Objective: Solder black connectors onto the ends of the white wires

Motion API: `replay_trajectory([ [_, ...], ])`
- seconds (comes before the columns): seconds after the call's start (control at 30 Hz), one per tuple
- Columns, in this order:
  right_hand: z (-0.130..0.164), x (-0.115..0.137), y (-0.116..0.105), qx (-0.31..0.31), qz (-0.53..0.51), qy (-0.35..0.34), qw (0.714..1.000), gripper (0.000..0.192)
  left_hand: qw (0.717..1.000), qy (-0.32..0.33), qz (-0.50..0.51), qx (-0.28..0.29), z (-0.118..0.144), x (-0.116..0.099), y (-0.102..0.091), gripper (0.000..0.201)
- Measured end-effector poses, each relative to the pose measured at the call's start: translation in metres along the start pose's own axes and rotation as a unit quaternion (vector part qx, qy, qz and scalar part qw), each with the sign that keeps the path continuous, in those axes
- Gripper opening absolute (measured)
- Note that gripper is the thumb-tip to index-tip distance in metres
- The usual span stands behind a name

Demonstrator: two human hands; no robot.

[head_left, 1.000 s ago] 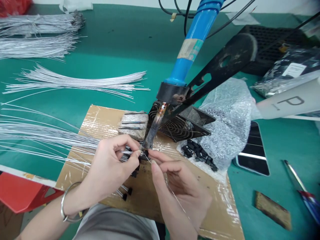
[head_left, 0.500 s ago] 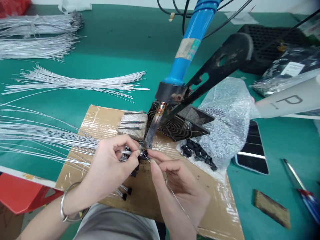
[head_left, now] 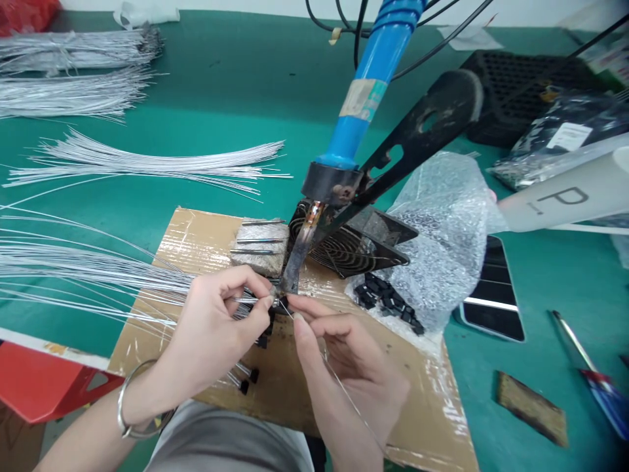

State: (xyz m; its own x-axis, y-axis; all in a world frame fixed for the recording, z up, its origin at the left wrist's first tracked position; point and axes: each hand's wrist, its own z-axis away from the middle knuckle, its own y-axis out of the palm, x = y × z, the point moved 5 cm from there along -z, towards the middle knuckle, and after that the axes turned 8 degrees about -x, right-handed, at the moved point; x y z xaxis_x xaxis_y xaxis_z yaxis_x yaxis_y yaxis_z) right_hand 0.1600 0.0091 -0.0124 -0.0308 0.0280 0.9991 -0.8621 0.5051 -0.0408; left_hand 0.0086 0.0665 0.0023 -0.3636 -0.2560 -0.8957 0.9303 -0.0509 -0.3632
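My left hand pinches a thin wire between thumb and forefinger, its end just under the iron tip. My right hand pinches a solder strand that runs back over my palm, its tip meeting the wire there. Both lie over the cardboard. Three pins rest on one sponge; one black fan sits behind the iron.

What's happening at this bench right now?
A person is soldering. The left hand pinches thin silver wires against the tip of a blue-handled soldering iron fixed on a stand. The right hand feeds a fine solder wire up to the same spot. All this happens over a taped cardboard sheet.
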Motion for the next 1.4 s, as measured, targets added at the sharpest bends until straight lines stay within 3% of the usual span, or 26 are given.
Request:
replay_trajectory([
  [0.2,-0.0022,-0.0028,-0.0013,0.007,-0.010,-0.032,0.999,0.018,1.000,0.002,0.007,0.003,-0.0006,0.0003,0.0017,0.011],
  [0.47,0.0004,0.0009,0.0007,-0.009,-0.020,-0.010,1.000,0.018,1.000,0.003,0.002,-0.002,0.0024,0.0013,-0.0001,0.012],
  [0.97,-0.0013,0.0006,-0.0011,0.011,0.039,-0.077,0.996,0.017,1.000,-0.006,-0.003,-0.012,-0.0003,0.0014,0.0005,0.013],
  [1.4,-0.0008,-0.0029,-0.0013,0.018,0.047,-0.080,0.996,0.017,1.000,-0.016,-0.007,-0.005,-0.0020,0.0037,0.0014,0.014],
])
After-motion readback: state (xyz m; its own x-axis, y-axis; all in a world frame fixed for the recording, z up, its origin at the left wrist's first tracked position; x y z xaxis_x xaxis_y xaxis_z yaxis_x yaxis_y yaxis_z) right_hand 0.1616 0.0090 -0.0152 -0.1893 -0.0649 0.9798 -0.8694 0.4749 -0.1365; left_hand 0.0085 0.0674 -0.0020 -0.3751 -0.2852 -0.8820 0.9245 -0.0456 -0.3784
